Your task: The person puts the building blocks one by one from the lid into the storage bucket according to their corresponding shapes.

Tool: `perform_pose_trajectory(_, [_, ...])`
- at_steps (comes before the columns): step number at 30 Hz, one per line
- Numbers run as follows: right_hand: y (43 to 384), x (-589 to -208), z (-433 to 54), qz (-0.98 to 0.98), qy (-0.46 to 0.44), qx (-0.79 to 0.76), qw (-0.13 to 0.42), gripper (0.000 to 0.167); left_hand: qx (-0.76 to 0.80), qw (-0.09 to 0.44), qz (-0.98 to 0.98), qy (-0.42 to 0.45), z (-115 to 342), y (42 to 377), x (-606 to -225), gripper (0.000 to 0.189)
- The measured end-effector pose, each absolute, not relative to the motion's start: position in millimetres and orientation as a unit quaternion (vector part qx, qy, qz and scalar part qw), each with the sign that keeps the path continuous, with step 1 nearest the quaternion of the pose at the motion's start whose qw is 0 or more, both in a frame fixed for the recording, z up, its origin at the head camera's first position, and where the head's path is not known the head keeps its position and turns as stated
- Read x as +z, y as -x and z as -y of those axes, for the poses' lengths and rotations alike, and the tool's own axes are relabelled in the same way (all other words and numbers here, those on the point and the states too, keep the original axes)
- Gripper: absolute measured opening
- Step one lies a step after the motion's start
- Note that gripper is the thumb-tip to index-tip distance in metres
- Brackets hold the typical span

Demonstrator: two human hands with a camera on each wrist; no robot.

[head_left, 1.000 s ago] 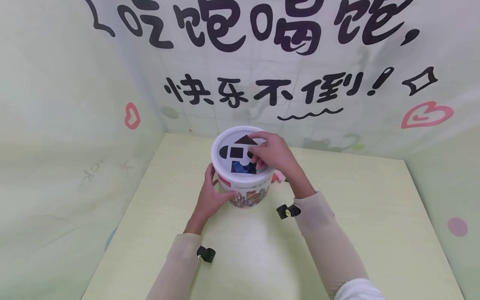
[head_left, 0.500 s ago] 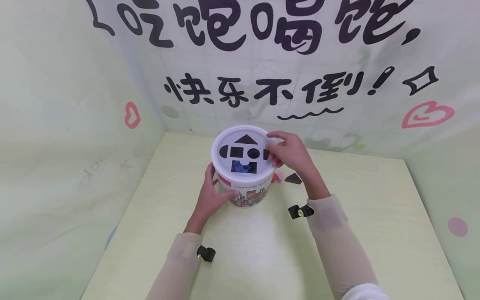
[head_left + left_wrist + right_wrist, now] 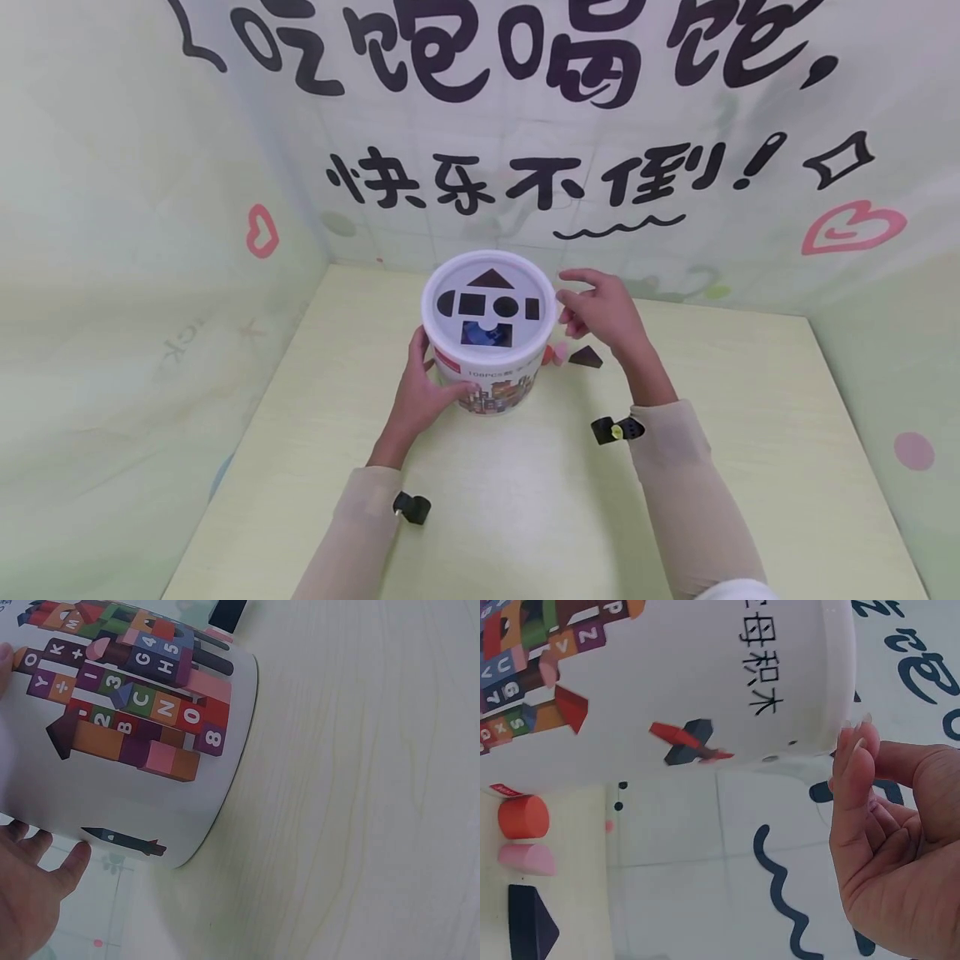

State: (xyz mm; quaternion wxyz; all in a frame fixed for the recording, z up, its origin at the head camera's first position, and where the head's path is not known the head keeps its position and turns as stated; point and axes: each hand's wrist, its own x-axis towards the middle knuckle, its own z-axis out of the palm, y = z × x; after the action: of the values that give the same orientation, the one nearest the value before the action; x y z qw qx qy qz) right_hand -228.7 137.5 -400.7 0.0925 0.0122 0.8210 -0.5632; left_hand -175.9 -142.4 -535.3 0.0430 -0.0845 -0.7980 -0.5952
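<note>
A white bucket [image 3: 501, 383] with pictures of lettered blocks stands upright on the table. Its white lid [image 3: 487, 293] has several shaped holes; blue pieces [image 3: 480, 335] show through the front one. My left hand [image 3: 426, 396] holds the bucket's left side, thumb in front and fingers round the back. Just right of the rim hovers my right hand [image 3: 600, 312], thumb and index finger apart in the head view, other fingers bent, nothing between them. Beside the bucket lie an orange-red cylinder block [image 3: 523, 817], a pink rounded block [image 3: 527, 859] and a dark triangular block [image 3: 587, 357].
The pale wooden table [image 3: 735, 467] ends at a printed cloth backdrop [image 3: 450, 125] close behind the bucket. Cloth walls also stand to the left and right. Each sleeve carries a small black wrist camera, a left one [image 3: 412, 507] and a right one [image 3: 617, 430].
My right hand has moved right from above the lid's holes to beside the rim, uncovering the round and small rectangular holes and the dark block. My left hand and the bucket have stayed put.
</note>
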Motion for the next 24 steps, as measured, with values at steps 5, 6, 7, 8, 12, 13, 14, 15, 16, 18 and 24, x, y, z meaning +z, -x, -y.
perform_pose_trajectory(5, [230, -415, -144, -0.817, -0.03, -0.566, 0.106, 0.042, -0.595, 0.042, 0.798, 0.083, 143, 176, -536, 0.116])
perform_pose_trajectory(6, [230, -419, -144, -0.816, -0.035, -0.567, 0.11, 0.042, -0.594, 0.043, 0.799, 0.083, 143, 176, -536, 0.117])
perform_pose_trajectory(7, [231, -423, -145, -0.815, -0.04, -0.568, 0.113, 0.042, -0.594, 0.042, 0.799, 0.082, 143, 176, -536, 0.117])
perform_pose_trajectory(8, [232, -428, -146, -0.814, -0.043, -0.567, 0.116, 0.042, -0.593, 0.042, 0.8, 0.083, 143, 176, -536, 0.117])
perform_pose_trajectory(12, [235, -450, -149, -0.808, -0.059, -0.572, 0.124, 0.042, -0.594, 0.04, 0.8, 0.082, 144, 176, -535, 0.116])
perform_pose_trajectory(13, [236, -456, -150, -0.807, -0.063, -0.573, 0.125, 0.042, -0.595, 0.04, 0.799, 0.082, 144, 176, -535, 0.116])
perform_pose_trajectory(14, [236, -460, -151, -0.806, -0.067, -0.574, 0.126, 0.042, -0.595, 0.039, 0.799, 0.083, 144, 176, -536, 0.116])
perform_pose_trajectory(15, [236, -465, -151, -0.805, -0.072, -0.575, 0.128, 0.043, -0.594, 0.04, 0.799, 0.083, 144, 176, -536, 0.116])
perform_pose_trajectory(16, [236, -469, -152, -0.805, -0.076, -0.574, 0.13, 0.043, -0.593, 0.041, 0.8, 0.084, 143, 176, -537, 0.116])
perform_pose_trajectory(18, [237, -477, -153, -0.805, -0.079, -0.572, 0.132, 0.043, -0.592, 0.044, 0.801, 0.083, 143, 176, -538, 0.116])
perform_pose_trajectory(24, [240, -495, -154, -0.804, -0.091, -0.571, 0.139, 0.046, -0.588, 0.047, 0.803, 0.082, 143, 176, -537, 0.115])
